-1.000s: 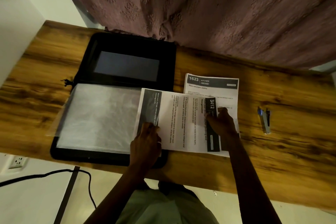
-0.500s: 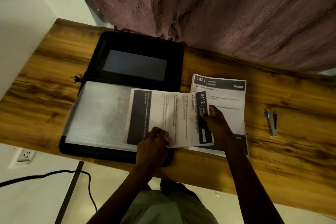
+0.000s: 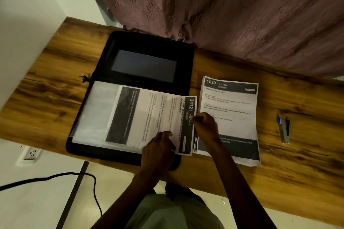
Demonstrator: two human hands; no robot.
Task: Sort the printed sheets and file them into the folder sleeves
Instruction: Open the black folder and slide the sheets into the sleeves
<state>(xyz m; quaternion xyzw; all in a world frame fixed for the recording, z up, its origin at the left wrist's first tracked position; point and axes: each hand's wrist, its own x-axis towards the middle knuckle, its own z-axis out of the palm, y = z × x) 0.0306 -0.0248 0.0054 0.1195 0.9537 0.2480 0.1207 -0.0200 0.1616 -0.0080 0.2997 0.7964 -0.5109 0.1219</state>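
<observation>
A black zip folder (image 3: 149, 46) lies open on the wooden table, a clear plastic sleeve (image 3: 95, 115) spread over its near half. A printed sheet headed 3412 LIVING ROOM (image 3: 154, 115) lies sideways, its left part inside the sleeve and its right end sticking out. My left hand (image 3: 158, 147) pinches the sleeve's near edge over the sheet. My right hand (image 3: 204, 126) grips the sheet's right end at the dark header. A stack of printed sheets (image 3: 230, 102), topped by 1623 KITCHEN, lies right of the folder.
A small blue and grey stapler-like tool (image 3: 283, 129) lies on the table (image 3: 297, 163) at the right. A pink curtain (image 3: 223, 15) hangs behind. A wall socket (image 3: 30, 153) and a black cable (image 3: 55, 178) are below the table's left front edge.
The 3412 sheet has slid left, deeper into the sleeve, with my right hand pushing it. The stack under it is now uncovered. My left hand stayed at the sleeve's near edge.
</observation>
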